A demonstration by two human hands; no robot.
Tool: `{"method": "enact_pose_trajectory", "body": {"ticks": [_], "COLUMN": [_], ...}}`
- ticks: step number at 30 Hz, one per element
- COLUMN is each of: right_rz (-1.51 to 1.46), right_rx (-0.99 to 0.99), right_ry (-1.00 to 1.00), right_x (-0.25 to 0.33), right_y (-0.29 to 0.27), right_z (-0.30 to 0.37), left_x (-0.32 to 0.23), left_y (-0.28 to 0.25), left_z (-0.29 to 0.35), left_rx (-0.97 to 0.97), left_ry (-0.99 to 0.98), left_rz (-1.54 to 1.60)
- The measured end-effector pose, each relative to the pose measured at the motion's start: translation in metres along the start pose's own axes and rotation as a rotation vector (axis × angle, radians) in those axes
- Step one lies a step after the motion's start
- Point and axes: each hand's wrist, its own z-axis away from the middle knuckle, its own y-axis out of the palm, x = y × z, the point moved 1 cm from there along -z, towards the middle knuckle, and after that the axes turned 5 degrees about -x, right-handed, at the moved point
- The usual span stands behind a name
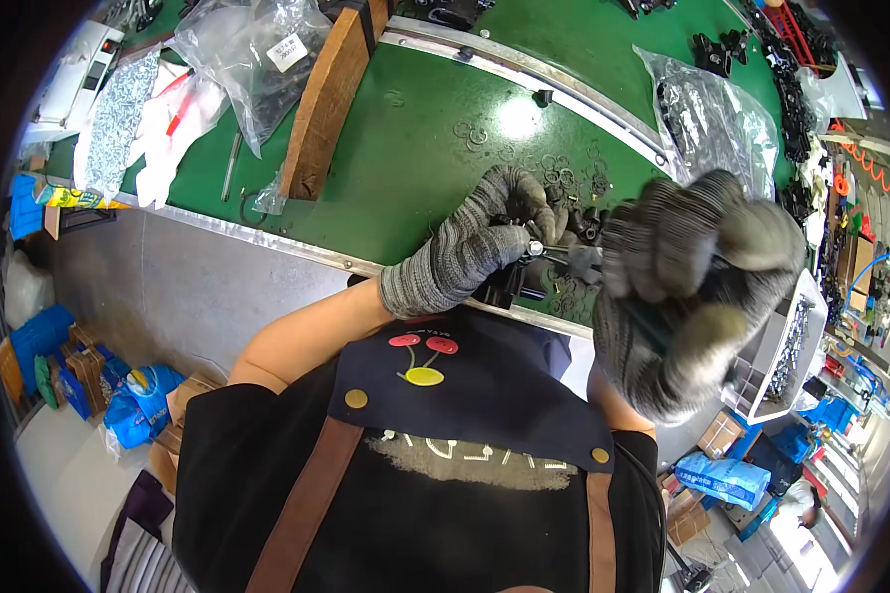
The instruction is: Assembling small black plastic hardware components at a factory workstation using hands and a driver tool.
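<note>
My left hand, in a grey striped knit glove, is closed over the near edge of the green bench. Its fingers pinch a small dark part with a shiny round metal end. From that end a thin metal piece runs toward my right hand. Nearer the camera, my right hand, gloved alike, is curled and smeared by motion; what it grips is hidden. Just beyond both hands lie black cylindrical parts and several thin metal rings on the bench.
A wooden block stands left on the green bench. A metal rail crosses farther back. Clear plastic bags lie at the right and far left. A white bin of small parts sits right of my right hand.
</note>
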Motion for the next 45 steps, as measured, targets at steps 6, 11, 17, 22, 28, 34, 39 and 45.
{"method": "enact_pose_trajectory", "body": {"ticks": [6,11,17,22,28,34,39,45], "right_rz": [-0.069,-0.066,-0.042,0.001,0.202,0.211,0.203,0.183], "right_rx": [0.068,0.09,0.122,0.179,-0.025,-0.012,0.028,0.112], "right_ry": [0.005,-0.006,-0.028,-0.033,-0.013,-0.09,-0.133,-0.173], "right_x": [0.011,0.01,0.006,0.003,0.014,0.01,0.001,-0.001], "right_y": [-0.02,-0.026,-0.026,-0.026,-0.009,-0.017,-0.027,-0.034], "right_z": [0.004,0.01,0.011,0.003,0.006,0.008,0.011,0.014], "left_x": [0.009,0.015,0.017,0.012,0.007,0.008,0.004,0.011], "left_y": [-0.002,-0.007,-0.005,-0.004,-0.003,-0.005,-0.005,-0.009], "left_z": [-0.001,-0.003,-0.005,-0.003,-0.002,-0.004,0.0,-0.001], "left_rx": [-0.001,0.006,0.03,0.012,0.0,-0.02,-0.038,-0.021], "left_ry": [-0.01,-0.005,0.02,0.007,-0.018,-0.007,0.046,0.039], "left_rz": [0.188,0.197,0.266,0.202,0.139,0.035,-0.006,0.063]}}
